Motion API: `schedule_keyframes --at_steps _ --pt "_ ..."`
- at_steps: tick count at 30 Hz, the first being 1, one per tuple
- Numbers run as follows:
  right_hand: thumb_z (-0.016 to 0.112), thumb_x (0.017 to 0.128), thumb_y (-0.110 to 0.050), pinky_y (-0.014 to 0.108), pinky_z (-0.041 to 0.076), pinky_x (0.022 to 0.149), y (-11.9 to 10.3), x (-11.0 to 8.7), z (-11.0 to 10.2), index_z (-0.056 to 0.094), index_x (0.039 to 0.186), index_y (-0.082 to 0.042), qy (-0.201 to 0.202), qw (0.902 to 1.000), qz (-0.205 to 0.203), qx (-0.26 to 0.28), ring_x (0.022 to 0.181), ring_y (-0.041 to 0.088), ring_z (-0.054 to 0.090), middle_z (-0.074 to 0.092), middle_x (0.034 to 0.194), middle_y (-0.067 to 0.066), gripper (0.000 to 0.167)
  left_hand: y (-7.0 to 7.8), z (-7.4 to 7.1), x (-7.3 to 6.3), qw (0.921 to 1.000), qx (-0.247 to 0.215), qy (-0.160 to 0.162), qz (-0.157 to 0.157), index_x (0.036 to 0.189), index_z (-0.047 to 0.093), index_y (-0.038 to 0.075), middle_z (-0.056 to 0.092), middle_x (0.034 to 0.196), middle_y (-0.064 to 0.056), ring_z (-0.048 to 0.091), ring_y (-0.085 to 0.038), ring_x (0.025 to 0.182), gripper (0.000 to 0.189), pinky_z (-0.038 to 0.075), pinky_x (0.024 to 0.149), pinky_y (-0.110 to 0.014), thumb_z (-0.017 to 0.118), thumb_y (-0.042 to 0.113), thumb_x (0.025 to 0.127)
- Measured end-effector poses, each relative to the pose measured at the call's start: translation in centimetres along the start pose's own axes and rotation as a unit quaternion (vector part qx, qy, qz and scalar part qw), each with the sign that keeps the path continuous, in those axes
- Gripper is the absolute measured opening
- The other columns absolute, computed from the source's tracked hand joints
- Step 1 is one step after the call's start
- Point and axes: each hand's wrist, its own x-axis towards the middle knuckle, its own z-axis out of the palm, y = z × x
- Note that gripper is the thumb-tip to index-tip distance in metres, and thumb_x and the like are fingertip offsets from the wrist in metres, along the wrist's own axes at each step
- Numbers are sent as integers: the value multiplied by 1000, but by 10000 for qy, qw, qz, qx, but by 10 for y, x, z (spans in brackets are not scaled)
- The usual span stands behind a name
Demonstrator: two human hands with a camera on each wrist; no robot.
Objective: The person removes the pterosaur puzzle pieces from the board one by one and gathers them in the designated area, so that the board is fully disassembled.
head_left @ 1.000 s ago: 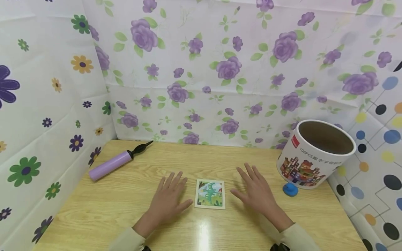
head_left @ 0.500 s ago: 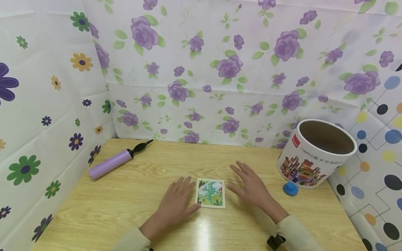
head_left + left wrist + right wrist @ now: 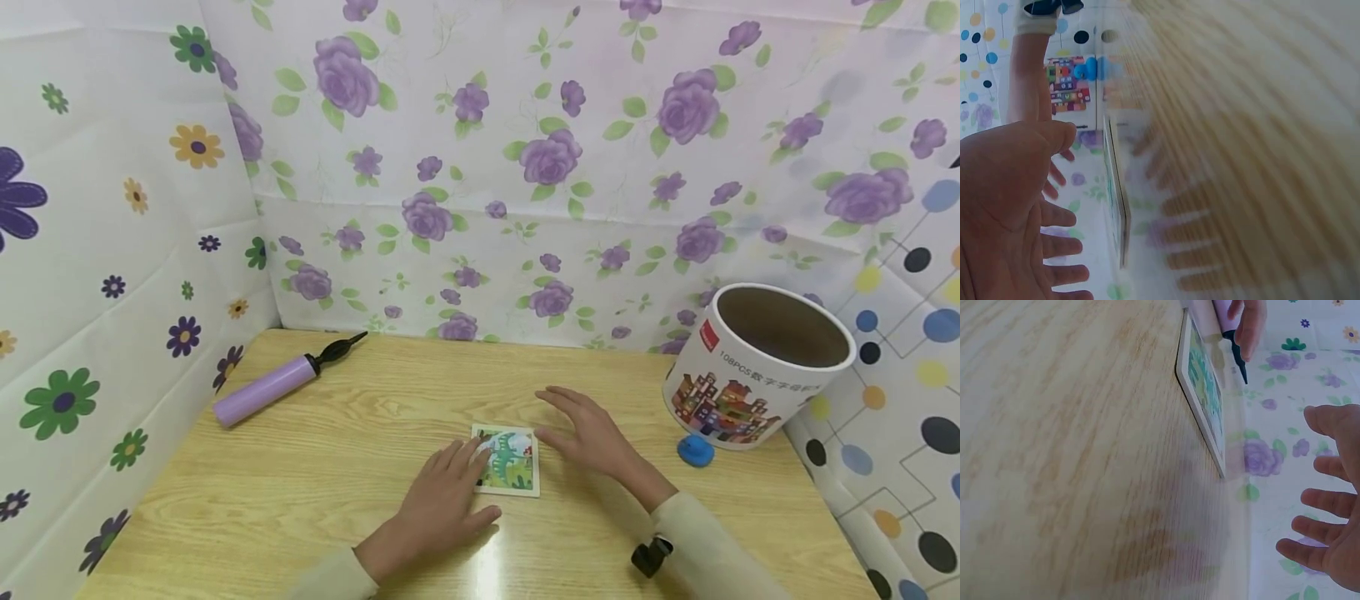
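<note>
A square picture puzzle board with a green dinosaur on it and a pale border lies flat on the wooden table. My left hand reaches over its left side with straight, spread fingers, covering part of the picture in the head view. In the left wrist view, that hand's fingers stand above the tabletop, beside the thin edge of the board. To the right of the board hovers my right hand, its fingers spread and holding nothing. The right wrist view shows its fingers apart from the board.
A purple hand pump with a black nozzle lies at the back left. At the right stands a large white tub, with a small blue toy duck in front of it. Patterned cloth walls enclose the table.
My left hand has moved right, from beside the board to over its left edge. The right hand has shifted a little left, closer to the board. The board stays put.
</note>
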Motion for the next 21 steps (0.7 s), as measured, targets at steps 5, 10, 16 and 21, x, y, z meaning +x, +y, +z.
schedule_keyframes --at_steps 5,10,16,21 --pt "72 96 -40 55 48 103 3 10 4 60 143 -14 -118 9992 -64 378 133 33 56 60 144 9 55 11 0 3 9999 -49 -101 16 158 37 4 29 166 -18 30 -41 150 82 30 118 -57 52 60 100" --pt "72 96 -38 52 55 94 10 18 12 60 143 -14 -304 9973 108 659 130 31 58 58 145 8 54 21 6 7 9996 -12 -251 133 158 35 3 26 166 -19 25 -40 153 82 30 117 -59 46 61 102" --pt "72 96 -39 51 56 92 13 25 17 64 139 -16 -571 9910 318 1165 122 29 62 61 141 4 49 30 13 13 9990 -55 -388 225 158 35 4 25 166 -22 25 -43 152 80 31 116 -61 44 60 103" --pt "71 97 -37 46 57 91 12 32 22 65 138 -12 -794 9865 289 1402 118 27 65 64 137 3 48 37 17 18 9986 -28 -472 242 158 33 3 25 165 -24 27 -47 150 80 33 115 -61 44 60 103"
